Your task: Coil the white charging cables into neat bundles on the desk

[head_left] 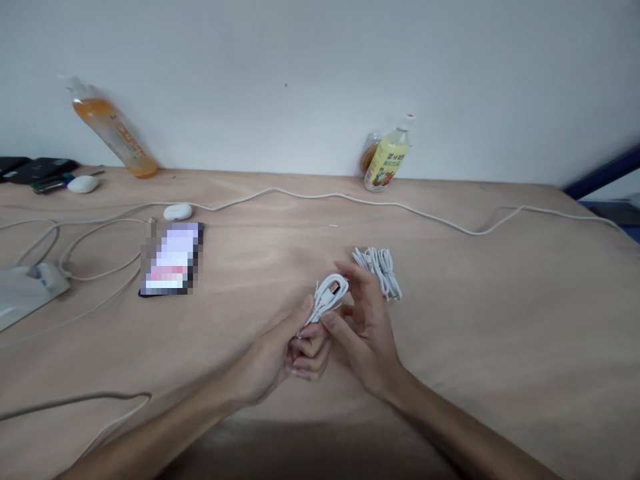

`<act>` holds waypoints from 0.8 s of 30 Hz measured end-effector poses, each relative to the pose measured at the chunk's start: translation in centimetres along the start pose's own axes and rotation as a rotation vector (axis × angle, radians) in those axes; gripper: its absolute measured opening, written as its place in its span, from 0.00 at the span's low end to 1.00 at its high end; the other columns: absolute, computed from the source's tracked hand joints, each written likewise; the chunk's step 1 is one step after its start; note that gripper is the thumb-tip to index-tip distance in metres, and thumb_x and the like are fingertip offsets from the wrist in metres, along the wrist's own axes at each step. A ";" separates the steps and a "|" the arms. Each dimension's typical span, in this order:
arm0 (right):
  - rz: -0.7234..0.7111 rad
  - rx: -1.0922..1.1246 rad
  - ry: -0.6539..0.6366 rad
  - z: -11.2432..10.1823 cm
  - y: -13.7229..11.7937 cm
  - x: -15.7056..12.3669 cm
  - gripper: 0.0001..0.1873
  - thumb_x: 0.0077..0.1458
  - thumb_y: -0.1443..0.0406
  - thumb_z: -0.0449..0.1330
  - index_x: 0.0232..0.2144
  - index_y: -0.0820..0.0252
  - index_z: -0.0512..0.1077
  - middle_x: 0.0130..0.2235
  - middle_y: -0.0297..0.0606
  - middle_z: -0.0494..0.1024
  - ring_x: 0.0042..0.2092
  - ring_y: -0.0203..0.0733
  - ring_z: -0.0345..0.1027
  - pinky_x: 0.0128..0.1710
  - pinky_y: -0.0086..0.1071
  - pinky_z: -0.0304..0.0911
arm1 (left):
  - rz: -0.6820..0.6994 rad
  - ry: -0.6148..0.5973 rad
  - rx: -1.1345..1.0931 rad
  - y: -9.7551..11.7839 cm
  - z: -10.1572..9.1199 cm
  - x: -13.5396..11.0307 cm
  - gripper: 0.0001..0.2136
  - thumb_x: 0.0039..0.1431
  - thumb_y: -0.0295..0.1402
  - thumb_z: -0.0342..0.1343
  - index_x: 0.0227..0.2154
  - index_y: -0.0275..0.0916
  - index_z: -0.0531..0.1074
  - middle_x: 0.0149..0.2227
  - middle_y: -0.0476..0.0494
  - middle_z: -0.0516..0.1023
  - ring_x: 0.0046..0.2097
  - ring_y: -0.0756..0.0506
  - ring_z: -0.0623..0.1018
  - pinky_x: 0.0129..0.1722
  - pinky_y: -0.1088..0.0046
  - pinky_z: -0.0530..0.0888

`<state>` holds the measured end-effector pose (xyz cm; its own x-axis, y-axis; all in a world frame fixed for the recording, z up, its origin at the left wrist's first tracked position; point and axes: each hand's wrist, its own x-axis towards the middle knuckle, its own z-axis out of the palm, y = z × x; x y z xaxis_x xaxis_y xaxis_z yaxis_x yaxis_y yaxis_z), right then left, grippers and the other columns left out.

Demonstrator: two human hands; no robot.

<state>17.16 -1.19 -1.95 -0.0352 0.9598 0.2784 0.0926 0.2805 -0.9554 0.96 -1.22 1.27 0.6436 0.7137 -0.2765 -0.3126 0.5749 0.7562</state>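
Observation:
A coiled white USB cable is held in my left hand, with the thumb on top and the other fingers curled beneath it. Its metal USB plug shows inside the upper loop, and a thin white tie goes round the lower part of the coil. My right hand is beside the coil, fingers curved and apart. The right thumb tip is by the tie; whether it touches I cannot tell. Just beyond the right fingers lie bundled white cables on the wooden table, partly covered by that hand.
A phone and a white earbud case lie on the left. A long white cord runs across the table. An orange drink bottle and a yellow-labelled bottle lean on the wall. A white power strip sits far left.

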 end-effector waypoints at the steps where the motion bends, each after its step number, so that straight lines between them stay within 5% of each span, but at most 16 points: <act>1: -0.003 -0.016 -0.075 -0.3 -0.1 0.2 0.25 0.66 0.60 0.65 0.63 0.47 0.67 0.53 0.42 0.75 0.50 0.47 0.74 0.39 0.36 0.74 | 0.002 -0.020 -0.020 0.1 0.0 -0.1 0.29 0.70 0.61 0.53 0.25 0.44 0.55 0.21 0.59 0.46 0.22 0.53 0.48 0.23 0.71 0.48; 5: -0.053 -0.014 -0.196 -1.1 -0.3 0.8 0.19 0.70 0.62 0.61 0.61 0.46 0.74 0.53 0.38 0.77 0.51 0.46 0.74 0.48 0.39 0.73 | -0.019 -0.132 -0.148 0.4 0.0 -0.3 0.26 0.73 0.55 0.54 0.26 0.43 0.57 0.21 0.59 0.47 0.21 0.53 0.46 0.21 0.73 0.47; 12: -0.084 -0.002 -0.171 -0.9 0.1 0.8 0.06 0.69 0.59 0.63 0.45 0.52 0.76 0.42 0.35 0.76 0.43 0.44 0.72 0.42 0.36 0.70 | -0.065 -0.198 -0.222 0.6 -0.3 -0.3 0.26 0.73 0.53 0.55 0.25 0.42 0.56 0.21 0.60 0.47 0.20 0.54 0.46 0.19 0.74 0.47; 18: -0.083 -0.002 -0.192 -1.1 0.2 0.7 0.05 0.70 0.58 0.63 0.43 0.52 0.73 0.41 0.35 0.73 0.40 0.43 0.68 0.40 0.35 0.67 | -0.083 -0.176 -0.137 0.5 -0.5 -0.3 0.28 0.71 0.57 0.55 0.24 0.43 0.55 0.20 0.60 0.49 0.19 0.55 0.48 0.19 0.73 0.47; 24: -0.104 0.057 -0.280 -2.1 -0.8 1.0 0.10 0.71 0.54 0.62 0.46 0.52 0.73 0.40 0.36 0.72 0.40 0.44 0.66 0.39 0.36 0.65 | 0.039 -0.101 0.061 0.6 -0.4 -0.6 0.25 0.69 0.54 0.61 0.26 0.42 0.61 0.21 0.59 0.57 0.21 0.55 0.53 0.21 0.74 0.51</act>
<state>19.10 -0.49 -0.68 -0.3156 0.8840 0.3448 0.0187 0.3691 -0.9292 0.12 -1.10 1.69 0.7000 0.6890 -0.1877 -0.2972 0.5201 0.8007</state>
